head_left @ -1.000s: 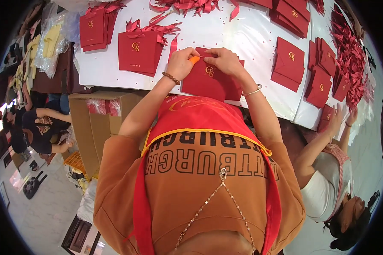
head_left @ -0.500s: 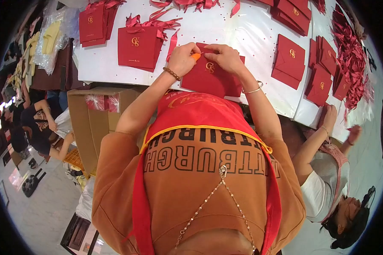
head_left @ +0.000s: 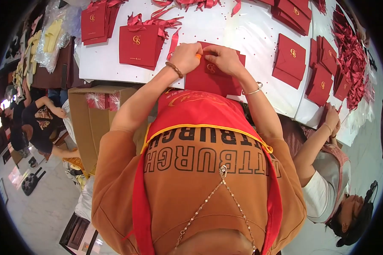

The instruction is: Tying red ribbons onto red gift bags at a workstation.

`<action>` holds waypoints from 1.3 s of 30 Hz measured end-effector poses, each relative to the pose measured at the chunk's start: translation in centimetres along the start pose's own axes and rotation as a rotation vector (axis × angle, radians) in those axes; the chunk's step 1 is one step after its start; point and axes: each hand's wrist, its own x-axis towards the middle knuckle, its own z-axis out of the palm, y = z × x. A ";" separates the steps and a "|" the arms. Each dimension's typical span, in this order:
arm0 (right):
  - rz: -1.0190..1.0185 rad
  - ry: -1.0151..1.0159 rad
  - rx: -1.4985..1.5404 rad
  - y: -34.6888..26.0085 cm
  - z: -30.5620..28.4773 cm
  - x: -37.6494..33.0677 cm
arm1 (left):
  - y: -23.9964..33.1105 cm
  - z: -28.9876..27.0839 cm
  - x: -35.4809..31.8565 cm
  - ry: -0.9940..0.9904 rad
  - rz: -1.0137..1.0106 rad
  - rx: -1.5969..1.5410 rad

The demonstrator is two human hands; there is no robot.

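Step in hand, as judged: working the top edge of a flat red paper bag (head_left: 212, 78), which lies on the white tabletop (head_left: 251, 38) at its near edge. The left hand (head_left: 185, 57) and right hand (head_left: 223, 59) meet there; the fingers of both pinch the bag's upper edge. Next move calls for a steady, aligned grip by both hands.

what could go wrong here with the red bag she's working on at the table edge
1. The red paper bag overhangs the white table edge toward the body; it could slip off if either hand lets go.
2. Left hand and right hand pinch close together at the top, so the paper might crease or tear.
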 end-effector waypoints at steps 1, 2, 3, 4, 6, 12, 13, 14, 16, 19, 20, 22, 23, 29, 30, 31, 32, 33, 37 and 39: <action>-0.012 0.005 0.039 0.2 0.2 0.0 | 0.3 0.2 0.0 0.050 0.118 0.135; -0.023 0.009 0.078 0.4 0.3 0.0 | 0.7 0.2 -0.1 -0.001 0.081 0.203; -0.023 0.011 0.078 0.5 0.3 0.0 | 0.9 0.4 0.0 -0.002 0.083 0.204; -0.002 0.002 0.030 -0.2 0.1 0.0 | 0.9 0.7 -0.1 0.006 0.089 0.262; 0.016 -0.009 -0.018 -0.5 0.1 -0.1 | 1.2 1.2 -0.2 0.015 0.094 0.320; 0.045 -0.006 -0.050 -0.4 -0.1 -0.3 | 2.1 1.9 -0.2 0.023 0.162 0.421; 0.044 -0.005 -0.042 -0.3 0.0 -0.4 | 1.8 1.8 -0.1 0.026 0.175 0.402; 0.043 -0.004 -0.034 -0.2 0.0 -0.4 | 1.4 1.8 0.2 0.030 0.187 0.383; 0.032 0.012 -0.036 -0.2 0.2 -0.4 | 0.4 1.5 0.7 0.013 0.104 0.256; 0.018 0.042 -0.036 0.2 0.6 -0.4 | -0.6 1.3 1.2 0.006 -0.012 0.014; 0.017 0.056 -0.035 0.3 0.6 -0.4 | -0.4 1.2 1.0 -0.021 -0.109 -0.093; 0.021 0.036 -0.040 -0.1 0.3 -0.5 | 0.1 1.5 0.6 -0.049 -0.207 -0.199; 0.027 0.016 -0.045 -0.4 0.3 -0.6 | 0.6 1.9 0.4 0.044 -0.118 -0.041; -0.058 0.091 0.231 1.3 0.9 -0.4 | 1.0 -0.4 0.6 -0.046 -0.144 -0.002; -0.057 0.094 0.233 1.7 0.8 -0.5 | 1.2 -1.0 0.6 -0.106 -0.087 0.102; -0.106 0.116 0.087 1.6 0.6 -0.9 | 1.1 -1.3 0.7 -0.102 -0.089 0.103; -0.154 0.138 -0.059 1.3 0.4 -1.4 | 0.9 -1.5 1.0 -0.072 0.006 0.199; -0.157 0.137 -0.059 0.9 0.3 -1.9 | 0.6 -1.6 1.4 -0.043 0.101 0.296; -0.263 0.199 -0.193 0.2 0.4 -2.9 | -1.6 -1.4 3.5 -0.048 0.096 0.322; -0.325 0.215 -0.205 0.1 0.4 -2.9 | -3.0 -1.7 5.4 -0.581 0.087 0.190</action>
